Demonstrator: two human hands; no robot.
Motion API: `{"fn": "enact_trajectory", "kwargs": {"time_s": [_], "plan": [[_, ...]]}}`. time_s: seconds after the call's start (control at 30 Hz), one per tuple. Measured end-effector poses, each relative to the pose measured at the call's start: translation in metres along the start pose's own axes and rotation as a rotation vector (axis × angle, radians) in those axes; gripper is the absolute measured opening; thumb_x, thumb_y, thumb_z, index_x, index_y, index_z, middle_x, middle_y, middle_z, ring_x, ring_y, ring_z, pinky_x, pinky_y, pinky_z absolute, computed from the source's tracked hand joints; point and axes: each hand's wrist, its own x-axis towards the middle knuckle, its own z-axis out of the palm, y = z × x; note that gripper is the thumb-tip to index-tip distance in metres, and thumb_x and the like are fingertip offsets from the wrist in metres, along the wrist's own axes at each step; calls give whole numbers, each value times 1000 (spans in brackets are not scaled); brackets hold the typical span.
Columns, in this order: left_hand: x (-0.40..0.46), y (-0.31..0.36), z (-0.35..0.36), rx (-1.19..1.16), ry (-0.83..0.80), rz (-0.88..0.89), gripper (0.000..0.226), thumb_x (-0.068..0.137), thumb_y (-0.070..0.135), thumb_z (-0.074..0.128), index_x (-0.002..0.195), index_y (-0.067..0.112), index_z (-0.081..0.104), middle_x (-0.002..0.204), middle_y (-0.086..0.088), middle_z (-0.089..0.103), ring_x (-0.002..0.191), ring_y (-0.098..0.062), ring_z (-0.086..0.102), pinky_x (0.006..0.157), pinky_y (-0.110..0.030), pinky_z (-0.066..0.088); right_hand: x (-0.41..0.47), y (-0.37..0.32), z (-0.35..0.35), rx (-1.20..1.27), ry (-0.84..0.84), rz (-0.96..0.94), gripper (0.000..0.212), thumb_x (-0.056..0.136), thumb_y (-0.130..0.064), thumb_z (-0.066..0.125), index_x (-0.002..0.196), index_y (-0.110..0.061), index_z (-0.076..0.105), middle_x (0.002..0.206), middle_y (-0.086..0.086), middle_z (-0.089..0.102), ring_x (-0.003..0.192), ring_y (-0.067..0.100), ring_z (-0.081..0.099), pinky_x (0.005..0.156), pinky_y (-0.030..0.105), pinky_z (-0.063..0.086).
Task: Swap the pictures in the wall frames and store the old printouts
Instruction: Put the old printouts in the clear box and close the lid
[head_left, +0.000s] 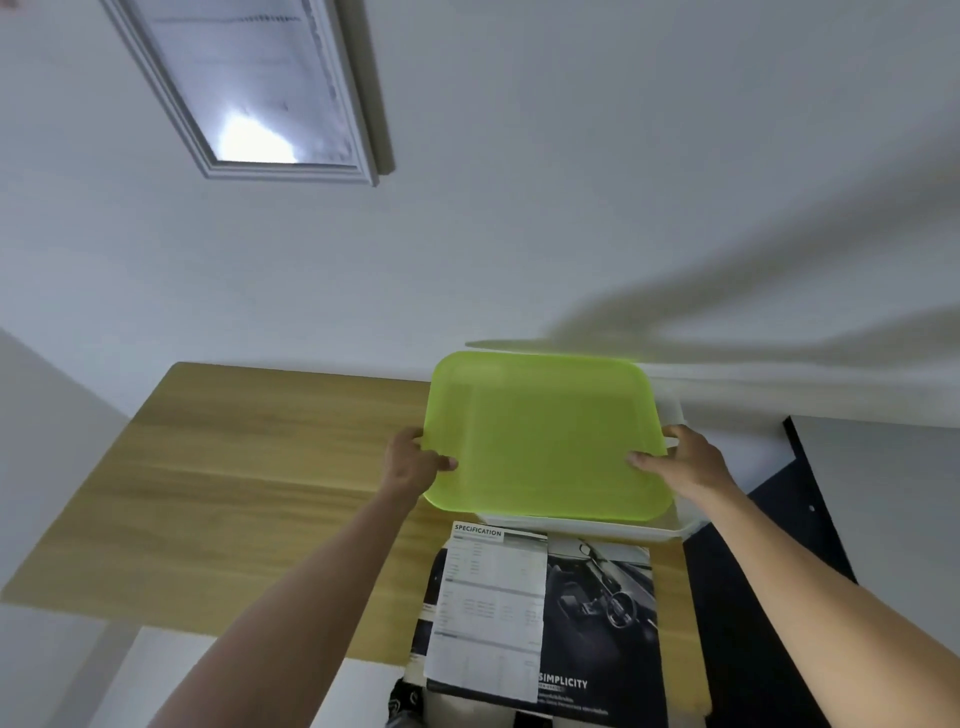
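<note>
A translucent green lid (543, 431) is held tilted over a white storage box (587, 526) at the far right of the wooden table (234, 483). My left hand (413, 460) grips the lid's left edge, thumb on top. At the lid's right edge my right hand (685, 460) grips it the same way. In front of the box lie printouts: a white specification sheet (491, 608) on top of a dark car-interior poster (597, 623). A white wall frame (249, 88) hangs upper left, glare hiding its picture.
The table stands against a white wall. A dark panel or piece of furniture (769, 571) sits to the right of the table. The table's left half is bare wood. Shadows of my arms fall on the wall at the right.
</note>
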Motion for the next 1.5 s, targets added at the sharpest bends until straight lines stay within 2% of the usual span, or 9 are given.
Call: {"fn": "enact_trajectory", "kwargs": {"time_s": [0.2,0.4,0.5,0.57,0.7,0.93,1.13,1.37,1.5], "plan": [[4,-15,-69,-29,20,23,74,67,-5,82,135,2,52,93,-7,57,90,-25,56,79,-33,45,-22,-44,50,4,-72,-125,93,75,-48,82,148,-13,36,146,9,49,129,29,51,100,36,43],[31,-48,-152,-28,59,-25,78,65,-1,84,136,5,53,103,-14,63,94,-29,61,81,-36,47,-39,-103,109,-46,-173,-191,99,71,-45,85,149,-12,34,145,6,49,128,25,50,99,33,42],[48,-63,-188,-31,73,-52,78,64,-3,83,136,6,52,106,-15,64,97,-30,61,84,-38,47,-45,-129,144,-83,-175,-208,104,64,-58,83,147,-14,36,144,5,50,126,24,52,100,34,45],[59,-71,-208,-26,88,-61,79,64,-4,82,136,7,52,108,-15,64,99,-31,61,87,-40,48,-47,-142,167,-131,-174,-198,109,68,-59,81,152,-13,29,150,9,44,134,27,46,107,40,42],[89,-87,-235,-14,89,-83,79,64,-6,80,137,8,52,106,-14,64,100,-32,60,89,-40,47,-51,-162,209,-222,-146,-183,109,74,-61,76,155,-11,23,151,14,41,136,29,44,108,40,41],[131,-113,-251,54,67,-113,82,65,-3,81,140,9,49,120,-19,61,112,-36,57,94,-42,45,-45,-186,255,-372,-84,-197,83,85,-52,70,146,-4,38,141,16,53,127,32,54,95,40,49],[150,-127,-248,146,42,-117,84,64,2,83,141,7,48,126,-19,59,118,-34,56,98,-44,46,-36,-183,284,-411,-133,-100,72,90,-45,68,142,-3,42,140,16,53,125,34,55,96,44,51],[156,-148,-240,342,40,-103,80,63,18,86,136,10,54,131,-18,52,117,-36,54,97,-46,49,-34,-180,303,-458,-130,-46,73,94,-40,63,149,-4,31,140,19,46,128,36,50,99,46,48],[152,-141,-235,437,63,-102,72,71,18,82,136,7,51,134,-19,43,125,-37,45,98,-46,44,-40,-181,309,-527,-122,-73,67,99,-39,55,149,-4,28,137,18,47,124,34,51,92,43,49]]}}
